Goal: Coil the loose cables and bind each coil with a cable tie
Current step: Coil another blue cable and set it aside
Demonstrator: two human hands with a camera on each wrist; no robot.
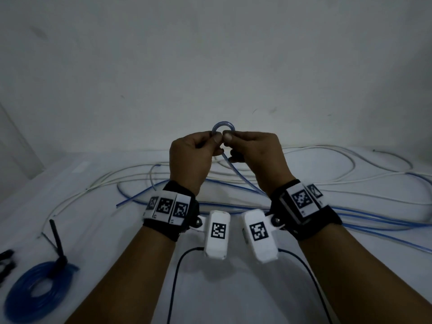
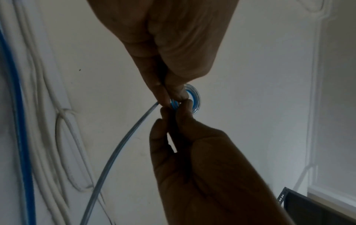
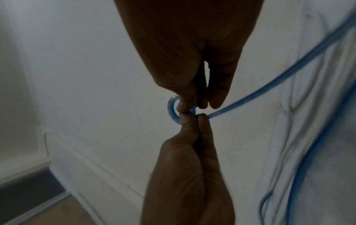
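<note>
Both hands, left hand [image 1: 194, 157] and right hand [image 1: 254, 155], pinch a small first loop [image 1: 223, 128] of the blue cable [image 1: 236, 174] above the table [image 1: 233, 288]. It looks light and springy, probably slick; best gripped where the turns cross.

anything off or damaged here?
Nothing damaged. The left hand and right hand pinch a very tight first loop in the blue tube; the finished blue coil is far wider.
</note>
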